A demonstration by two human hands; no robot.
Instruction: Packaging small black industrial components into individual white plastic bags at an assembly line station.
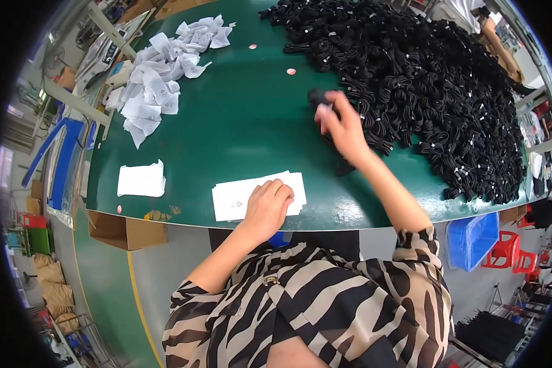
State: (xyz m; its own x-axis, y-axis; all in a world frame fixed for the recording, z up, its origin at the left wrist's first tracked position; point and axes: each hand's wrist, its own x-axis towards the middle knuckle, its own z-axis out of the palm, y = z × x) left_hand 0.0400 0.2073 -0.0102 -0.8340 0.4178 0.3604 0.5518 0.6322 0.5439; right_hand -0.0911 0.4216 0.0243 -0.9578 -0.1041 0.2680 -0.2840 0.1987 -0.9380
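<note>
A flat stack of white printed bags lies near the table's front edge. My left hand rests on its right part, fingers bent and pressed together at the top bag; the fingertips are partly hidden. Farther right and away from me, my right hand is raised above the table, somewhat blurred. Between its thumb and fingers is a coiled black cable, its end poking out to the left. Just beyond that hand spreads a big heap of bundled black cables with light connectors.
A loose pile of filled white packets lies at the far left of the green table. Nearer sits a neat white packet stack. A cardboard box and a blue bin stand below the front edge.
</note>
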